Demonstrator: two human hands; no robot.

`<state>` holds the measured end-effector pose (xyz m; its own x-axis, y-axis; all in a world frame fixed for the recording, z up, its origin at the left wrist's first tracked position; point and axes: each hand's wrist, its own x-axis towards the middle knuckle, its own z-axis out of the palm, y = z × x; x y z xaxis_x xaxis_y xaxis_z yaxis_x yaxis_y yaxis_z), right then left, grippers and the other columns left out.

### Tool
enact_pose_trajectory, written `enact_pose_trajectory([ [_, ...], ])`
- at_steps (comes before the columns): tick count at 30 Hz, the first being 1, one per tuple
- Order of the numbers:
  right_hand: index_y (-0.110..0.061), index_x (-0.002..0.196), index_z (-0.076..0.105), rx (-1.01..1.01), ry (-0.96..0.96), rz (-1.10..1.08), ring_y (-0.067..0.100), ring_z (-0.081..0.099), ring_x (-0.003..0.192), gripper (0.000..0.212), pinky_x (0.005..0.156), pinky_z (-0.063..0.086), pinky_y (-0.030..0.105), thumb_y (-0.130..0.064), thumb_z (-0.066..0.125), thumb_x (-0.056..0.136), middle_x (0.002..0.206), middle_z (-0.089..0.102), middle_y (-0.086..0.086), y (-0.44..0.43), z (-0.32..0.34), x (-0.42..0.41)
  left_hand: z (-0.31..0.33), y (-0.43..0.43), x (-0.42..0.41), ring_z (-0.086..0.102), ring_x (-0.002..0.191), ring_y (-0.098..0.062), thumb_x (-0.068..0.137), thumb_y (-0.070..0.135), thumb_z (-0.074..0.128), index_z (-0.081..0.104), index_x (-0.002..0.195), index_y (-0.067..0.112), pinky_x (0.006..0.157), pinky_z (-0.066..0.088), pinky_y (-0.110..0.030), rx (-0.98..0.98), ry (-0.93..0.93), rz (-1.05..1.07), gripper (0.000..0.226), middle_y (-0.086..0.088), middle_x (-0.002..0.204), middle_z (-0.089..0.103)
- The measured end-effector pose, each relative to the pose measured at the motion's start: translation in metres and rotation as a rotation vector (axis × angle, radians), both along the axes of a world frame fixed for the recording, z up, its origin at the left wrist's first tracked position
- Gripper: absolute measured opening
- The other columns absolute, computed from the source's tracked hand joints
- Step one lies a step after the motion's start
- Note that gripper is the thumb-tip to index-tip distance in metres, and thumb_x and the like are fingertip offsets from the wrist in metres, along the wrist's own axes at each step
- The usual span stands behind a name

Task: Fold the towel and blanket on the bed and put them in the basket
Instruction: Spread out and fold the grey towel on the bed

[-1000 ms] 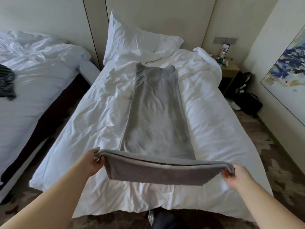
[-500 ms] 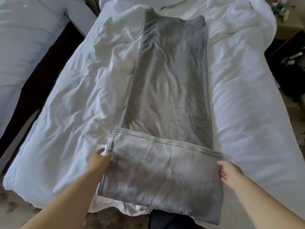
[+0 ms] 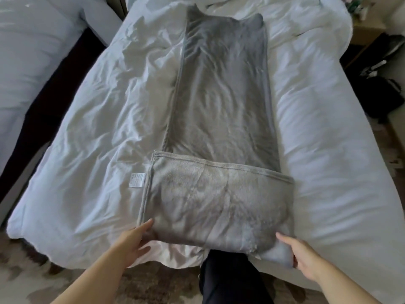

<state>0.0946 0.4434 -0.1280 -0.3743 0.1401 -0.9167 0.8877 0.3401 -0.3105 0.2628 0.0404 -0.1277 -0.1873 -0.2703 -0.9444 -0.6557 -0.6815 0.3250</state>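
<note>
Lying along the bed [image 3: 87,150], the blanket [image 3: 219,119] ends between both hands [image 3: 133,240] [image 3: 306,257].

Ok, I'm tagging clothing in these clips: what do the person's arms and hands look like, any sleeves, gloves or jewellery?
The left arm and right arm are bare to the frame edge, no sleeves in view. The left hand and right hand wear no gloves; no watch, bracelet or ring shows.

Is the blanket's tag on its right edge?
No, the white tag sticks out from the left edge of the blanket, beside the folded-over flap.
</note>
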Motion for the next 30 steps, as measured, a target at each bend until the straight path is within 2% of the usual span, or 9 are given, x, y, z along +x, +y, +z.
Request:
enact_pose_trajectory([
  [3,-0.012,0.086,0.062,0.034,-0.061,0.028,0.014,0.045,0.053,0.014,0.045,0.031,0.022,-0.021,0.072,0.081,0.059,0.051,0.003,0.008,0.013,0.039,0.019,0.009,0.0,0.06,0.082,-0.021,0.085,0.021,0.069,0.054,0.113,0.009,0.07,0.05,-0.038,0.004,0.057,0.149,0.034,-0.009,0.094,0.062],
  [6,-0.013,0.092,0.062,-0.066,0.058,-0.159,0.017,0.053,0.062,0.008,0.054,0.038,0.029,-0.014,0.066,0.085,0.075,0.058,0.005,0.016,0.046,0.05,0.057,0.005,-0.006,0.057,0.08,-0.026,0.086,0.022,0.067,0.046,0.119,0.01,0.067,0.053,-0.042,-0.065,0.067,0.239,0.041,-0.014,0.103,0.054],
  [8,-0.013,0.093,0.057,-0.166,0.141,-0.349,0.022,0.066,0.064,0.004,0.06,0.047,0.036,-0.01,0.058,0.091,0.086,0.06,0.009,0.021,0.075,0.043,0.09,-0.002,-0.011,0.056,0.073,-0.028,0.087,0.018,0.066,0.045,0.12,0.007,0.043,0.055,-0.035,-0.133,0.102,0.289,0.04,-0.016,0.094,0.054],
  [10,-0.012,0.09,0.053,-0.275,0.244,-0.465,0.021,0.07,0.051,0.007,0.05,0.056,0.034,-0.007,0.051,0.094,0.088,0.058,0.013,0.023,0.11,0.034,0.123,-0.008,-0.017,0.058,0.068,-0.029,0.087,0.013,0.066,0.048,0.12,0.002,0.031,0.049,-0.032,-0.202,0.174,0.304,0.039,-0.016,0.084,0.056],
  [16,-0.007,0.087,0.053,-0.467,0.546,-0.563,0.019,0.069,0.048,0.012,0.047,0.058,0.03,-0.003,0.045,0.095,0.088,0.057,0.014,0.015,0.2,0.037,0.196,-0.007,0.001,0.061,0.065,-0.027,0.083,0.009,0.069,0.053,0.108,0.003,0.033,0.05,-0.029,-0.243,0.345,0.326,0.031,-0.015,0.078,0.059],
  [19,-0.006,0.09,0.053,-0.482,0.594,-0.58,0.023,0.07,0.053,0.009,0.05,0.059,0.032,-0.003,0.046,0.094,0.089,0.059,0.014,0.019,0.218,0.073,0.21,-0.001,0.036,0.063,0.064,-0.028,0.081,0.011,0.072,0.053,0.106,0.004,0.034,0.051,-0.029,-0.271,0.38,0.339,0.033,-0.015,0.081,0.061],
  [23,-0.004,0.112,0.051,-0.457,0.568,-0.616,0.03,0.062,0.08,0.02,0.086,0.052,0.044,-0.001,0.048,0.093,0.104,0.057,0.016,0.035,0.208,0.141,0.204,0.015,0.105,0.062,0.073,-0.028,0.084,0.016,0.07,0.051,0.116,0.006,0.038,0.053,-0.03,-0.241,0.351,0.31,0.039,-0.016,0.099,0.061],
  [27,-0.005,0.135,0.043,-0.409,0.494,-0.662,0.036,0.057,0.106,0.042,0.092,0.045,0.045,-0.002,0.048,0.093,0.114,0.055,0.018,0.05,0.182,0.221,0.178,0.039,0.185,0.061,0.096,-0.03,0.087,0.016,0.068,0.048,0.129,0.0,0.074,0.052,-0.036,-0.153,0.277,0.288,0.049,-0.018,0.125,0.055],
  [30,-0.008,0.14,0.039,-0.388,0.438,-0.713,0.038,0.047,0.126,0.048,0.101,0.042,0.046,-0.001,0.048,0.093,0.135,0.048,0.02,0.058,0.168,0.26,0.167,0.055,0.226,0.055,0.113,-0.031,0.091,0.013,0.063,0.048,0.127,0.002,0.085,0.048,-0.037,-0.099,0.259,0.332,0.041,-0.02,0.136,0.05],
])
